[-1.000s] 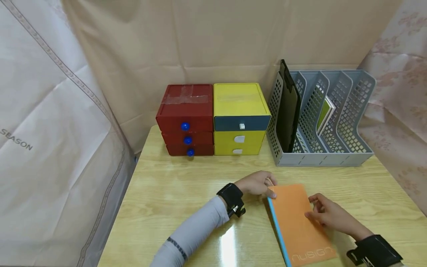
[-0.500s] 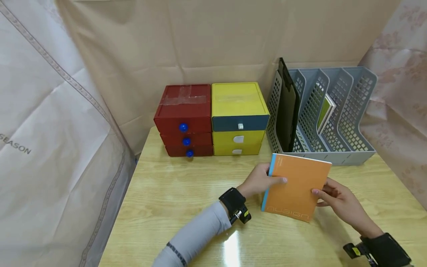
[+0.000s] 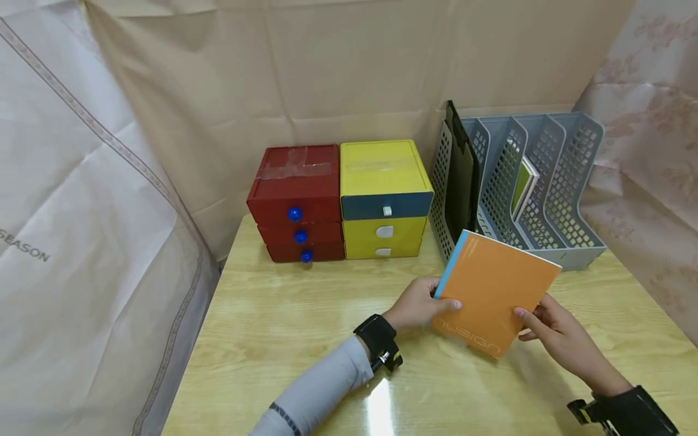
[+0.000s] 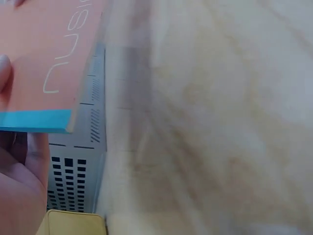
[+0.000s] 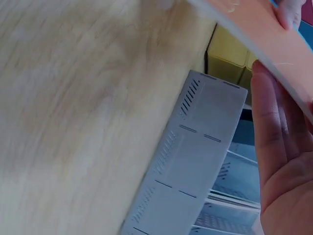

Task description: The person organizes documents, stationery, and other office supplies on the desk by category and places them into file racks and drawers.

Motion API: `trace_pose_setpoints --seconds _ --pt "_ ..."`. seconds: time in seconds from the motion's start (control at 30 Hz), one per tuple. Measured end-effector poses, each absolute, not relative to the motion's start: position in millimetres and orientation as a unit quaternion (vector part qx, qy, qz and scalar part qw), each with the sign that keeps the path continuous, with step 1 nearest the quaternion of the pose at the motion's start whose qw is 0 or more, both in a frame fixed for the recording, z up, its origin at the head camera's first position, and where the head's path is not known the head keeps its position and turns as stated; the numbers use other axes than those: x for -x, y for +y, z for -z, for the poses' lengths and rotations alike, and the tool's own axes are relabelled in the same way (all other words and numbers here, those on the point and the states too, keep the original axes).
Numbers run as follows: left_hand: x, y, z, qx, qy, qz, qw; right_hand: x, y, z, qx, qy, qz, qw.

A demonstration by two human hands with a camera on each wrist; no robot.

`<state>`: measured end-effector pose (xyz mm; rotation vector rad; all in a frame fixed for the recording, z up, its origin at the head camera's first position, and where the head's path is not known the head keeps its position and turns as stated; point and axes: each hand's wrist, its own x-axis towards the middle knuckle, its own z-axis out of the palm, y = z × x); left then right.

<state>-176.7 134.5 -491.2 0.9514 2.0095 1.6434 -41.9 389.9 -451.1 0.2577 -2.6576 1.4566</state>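
Observation:
An orange notebook (image 3: 491, 284) with a blue spine is held up above the table, tilted, between both hands. My left hand (image 3: 418, 303) grips its spine side, thumb on the cover and fingers behind. On the opposite edge my right hand (image 3: 561, 330) pinches it, thumb in front. The left wrist view shows the notebook's blue spine (image 4: 36, 120) near the left hand (image 4: 19, 181). In the right wrist view the right hand's fingers (image 5: 269, 112) lie behind the notebook (image 5: 266, 36). Just behind the notebook stands a grey file rack (image 3: 580, 259), partly hidden by it.
A black clipboard (image 3: 460, 175) stands in the rack's left slot, and a green-and-white booklet (image 3: 525, 188) in a middle slot. Left of the rack are a yellow drawer box (image 3: 384, 169) and a red drawer box (image 3: 297, 181). Cloth hangs behind the wooden table (image 3: 305, 315).
The notebook, earlier flat on the table, has been lifted, turned and brought toward the rack, tilting further. The right hand, earlier loose at its edge, now pinches it.

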Motion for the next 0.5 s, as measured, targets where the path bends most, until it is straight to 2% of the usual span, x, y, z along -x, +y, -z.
trace_pose_setpoints --seconds 0.13,0.3,0.5 --pt "181.3 144.5 486.3 -0.348 0.729 -0.568 0.157 38.8 391.7 441.9 -0.084 -0.885 -0.453 0.064" --pt "191.0 163.3 479.8 -0.374 0.762 -0.517 0.109 36.3 398.7 429.2 -0.062 -0.903 -0.406 0.128" --pt "203.2 181.9 476.9 -0.394 0.839 -0.375 -0.011 30.5 413.7 421.7 -0.016 -0.900 -0.391 0.194"
